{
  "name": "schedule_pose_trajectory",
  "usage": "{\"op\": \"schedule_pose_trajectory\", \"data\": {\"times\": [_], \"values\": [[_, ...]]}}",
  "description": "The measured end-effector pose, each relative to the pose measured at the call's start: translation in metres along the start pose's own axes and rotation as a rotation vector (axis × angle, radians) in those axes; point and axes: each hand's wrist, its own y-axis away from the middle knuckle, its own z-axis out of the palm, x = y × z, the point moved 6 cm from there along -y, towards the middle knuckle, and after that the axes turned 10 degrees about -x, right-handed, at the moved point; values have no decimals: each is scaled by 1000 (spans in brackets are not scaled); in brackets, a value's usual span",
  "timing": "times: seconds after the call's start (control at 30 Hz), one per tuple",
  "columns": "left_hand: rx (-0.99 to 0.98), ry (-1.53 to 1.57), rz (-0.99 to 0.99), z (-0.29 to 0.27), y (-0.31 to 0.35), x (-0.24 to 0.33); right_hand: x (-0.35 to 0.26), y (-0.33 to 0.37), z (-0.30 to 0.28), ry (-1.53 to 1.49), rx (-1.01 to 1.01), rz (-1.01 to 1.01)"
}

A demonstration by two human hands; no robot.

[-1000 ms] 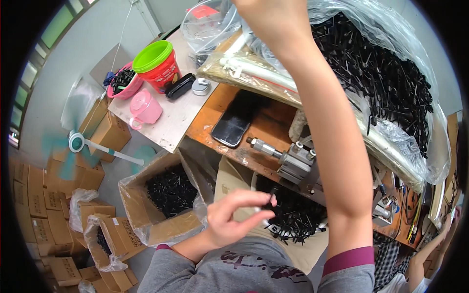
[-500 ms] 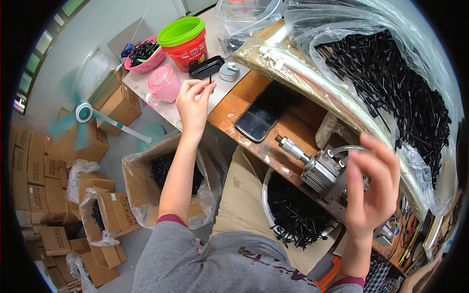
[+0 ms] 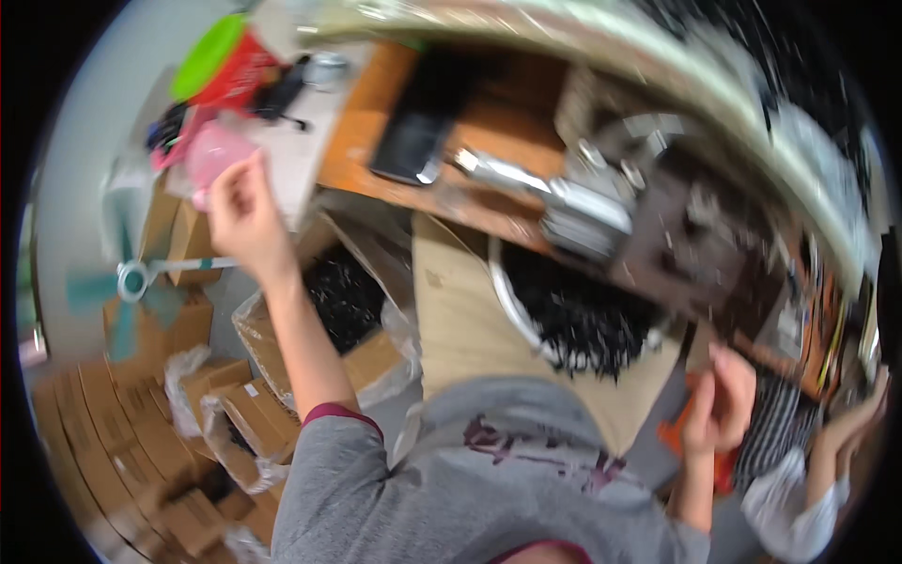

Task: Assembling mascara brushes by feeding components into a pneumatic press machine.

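My left hand [image 3: 246, 221] is raised over the left side, in front of the pink cup [image 3: 218, 158]. Its fingers are pinched together; blur hides what they hold, though a small black piece showed at the fingertips half a second ago. My right hand [image 3: 722, 402] hangs at the lower right, below the metal fixture [image 3: 587, 216], loosely curled, with thumb and fingers apart and no object visible in it. A white-rimmed basin [image 3: 515, 315] in my lap holds many small black parts [image 3: 592, 315].
A phone [image 3: 413, 117] lies on the wooden bench [image 3: 352, 141]. Behind are a red bucket [image 3: 240, 75] and a plastic bag of black parts [image 3: 808, 160]. Cartons [image 3: 122, 414] and a fan [image 3: 133, 279] stand left. Another person's arm [image 3: 836, 442] shows at right.
The view has swung and blurred. My left hand has moved left and a little down relative to the pink cup; my right hand has dropped from beside the fixture to below the bench edge.
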Motion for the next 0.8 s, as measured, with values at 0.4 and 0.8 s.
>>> {"op": "schedule_pose_trajectory", "data": {"times": [0.4, 0.8], "values": [[-1471, 119, 657, 113, 253, 100, 91, 137, 97, 106, -231, 611], [-1574, 186, 809, 176, 336, 130, 100, 103, 165, 9, -201, 574]]}}
